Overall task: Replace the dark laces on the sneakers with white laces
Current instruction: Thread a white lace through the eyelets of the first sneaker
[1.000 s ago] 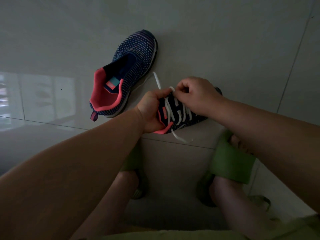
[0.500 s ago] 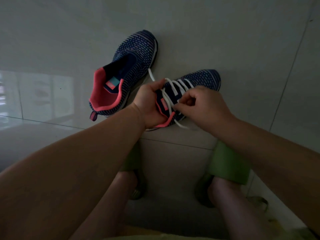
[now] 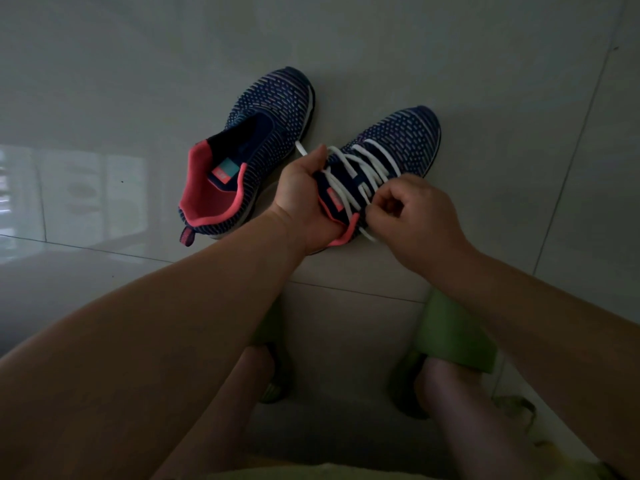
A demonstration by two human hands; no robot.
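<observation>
Two navy knit sneakers with pink collars lie on the tiled floor. The left sneaker [image 3: 263,140] has no lace in it. The right sneaker [image 3: 398,136] carries a white lace [image 3: 363,168] crossed through its eyelets. My left hand [image 3: 301,199] grips that sneaker's left side near the collar, and a lace end sticks out above its thumb. My right hand [image 3: 412,220] pinches the lace at the eyelets nearest the collar; another lace end trails out under it.
Glossy grey floor tiles [image 3: 485,64] stretch all around the shoes, with a window's reflection at the left. My two feet in green slippers [image 3: 453,334] stand just behind the sneakers.
My right hand has drawn back from the middle of the lacing toward the collar, uncovering the toe and the crossed lace. My left hand has kept its hold on the shoe.
</observation>
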